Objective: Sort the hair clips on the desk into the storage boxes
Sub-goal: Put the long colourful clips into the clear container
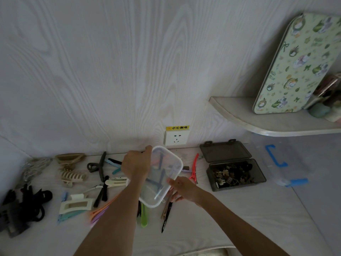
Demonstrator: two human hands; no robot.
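A clear plastic box (pixel 167 159) is lifted and tilted above the desk, with several blue clips inside. My left hand (pixel 136 164) grips its far left rim. My right hand (pixel 181 189) holds its near right edge. Hair clips lie spread on the desk: a white rectangular claw (pixel 75 205), a beige claw (pixel 72 177), black claws (pixel 24 202) at far left, a green clip (pixel 144 217), a red clip (pixel 193 169), and pastel long clips (pixel 103 209). A dark storage box (pixel 258 179) with its lid open holds several small clips.
A wall socket (pixel 176 138) sits behind the desk. A corner shelf (pixel 258 124) at upper right carries a green patterned case (pixel 299 63). A large clear bin with blue latches (pixel 276 157) stands at the right. A black pen (pixel 167 217) lies near the front.
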